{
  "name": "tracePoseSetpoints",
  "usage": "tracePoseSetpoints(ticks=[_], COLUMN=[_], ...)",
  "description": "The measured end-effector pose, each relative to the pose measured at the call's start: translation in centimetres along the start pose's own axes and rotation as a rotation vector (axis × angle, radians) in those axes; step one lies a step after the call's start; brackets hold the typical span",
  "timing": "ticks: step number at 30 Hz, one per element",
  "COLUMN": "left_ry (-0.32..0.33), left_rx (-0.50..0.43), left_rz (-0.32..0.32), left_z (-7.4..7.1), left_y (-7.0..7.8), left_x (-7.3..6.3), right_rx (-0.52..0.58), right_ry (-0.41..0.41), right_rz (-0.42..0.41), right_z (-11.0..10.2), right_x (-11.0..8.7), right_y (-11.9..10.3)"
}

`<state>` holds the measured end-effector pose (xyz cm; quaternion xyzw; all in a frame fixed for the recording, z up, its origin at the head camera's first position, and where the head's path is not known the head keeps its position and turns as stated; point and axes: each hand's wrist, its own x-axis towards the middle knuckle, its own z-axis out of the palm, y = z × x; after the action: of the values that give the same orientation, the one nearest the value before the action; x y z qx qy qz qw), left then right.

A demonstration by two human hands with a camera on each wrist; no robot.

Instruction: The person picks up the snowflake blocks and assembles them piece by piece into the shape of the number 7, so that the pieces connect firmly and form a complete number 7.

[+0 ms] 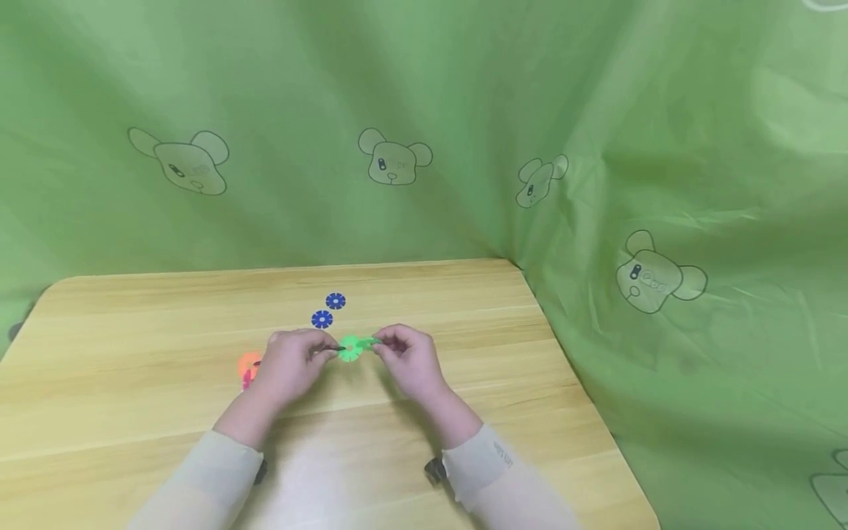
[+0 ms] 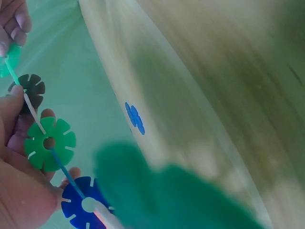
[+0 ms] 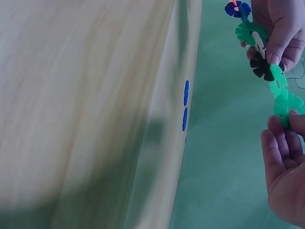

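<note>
In the head view my left hand [image 1: 286, 366] and right hand [image 1: 412, 362] meet over the table, a chain of notched plastic snowflake discs between them. My left thumb and fingers pinch the black disc [image 3: 259, 67]. Joined to it is a light green disc [image 1: 350, 349]. My right hand grips a second light green disc [image 3: 287, 102], which meets the first at its edge. From the left hand the chain runs on through a white disc [image 2: 34, 113], a green disc [image 2: 64, 138] and a dark blue disc [image 2: 71, 205]. An orange disc [image 1: 248, 364] and a pink disc [image 1: 247, 379] show beside the left wrist.
Two dark blue discs [image 1: 336, 300] lie on the wooden table [image 1: 165, 316] beyond the hands. A green curtain [image 1: 298, 88] with bear faces hangs behind and on the right. A blurred green shape [image 2: 167, 195] covers the lower left wrist view.
</note>
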<state>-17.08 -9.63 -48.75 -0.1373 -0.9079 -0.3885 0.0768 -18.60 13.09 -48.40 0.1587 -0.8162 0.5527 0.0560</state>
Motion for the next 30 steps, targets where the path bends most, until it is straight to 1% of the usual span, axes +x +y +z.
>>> tracePoseSetpoints(ticks=[4,7,9,12,15,19,21,25,28,30], left_ry=[-0.031,-0.049,-0.055,-0.061,-0.071,-0.091,-0.098,-0.107,-0.119,-0.123], left_rx=[-0.082,-0.125,-0.141,-0.157,-0.18,-0.213,-0.218,-0.212,-0.198,-0.172], left_rz=[-0.04,-0.047,-0.045,-0.044,-0.065,-0.09,-0.095,-0.091,-0.089,-0.086], left_z=[-0.2,-0.3,-0.3,-0.4,-0.4,-0.3,-0.3,-0.5,-0.5,-0.5], left_y=[0.2,0.5,0.6,0.8,1.0,1.4,1.6,1.7,1.7,1.7], left_x=[-0.1,-0.1,0.0,0.0,0.0,-0.1,-0.1,-0.2,-0.2,-0.2], right_rx=[0.021,0.04,0.06,0.1,0.129,0.137,0.147,0.185,0.224,0.237], right_ry=[0.003,-0.01,-0.013,-0.014,-0.004,-0.004,-0.01,-0.012,-0.003,0.006], right_rz=[-0.036,-0.058,-0.062,-0.045,-0.037,-0.072,-0.078,-0.046,-0.031,-0.027], right_z=[-0.2,-0.5,-0.7,-0.8,-0.8,-0.7,-0.7,-0.7,-0.4,-0.2], right_x=[-0.2,-0.2,-0.3,-0.5,-0.7,-1.1,-1.2,-1.4,-1.5,-1.6], right_y=[0.1,0.1,0.1,0.1,0.0,-0.4,-0.5,-0.5,-0.2,0.0])
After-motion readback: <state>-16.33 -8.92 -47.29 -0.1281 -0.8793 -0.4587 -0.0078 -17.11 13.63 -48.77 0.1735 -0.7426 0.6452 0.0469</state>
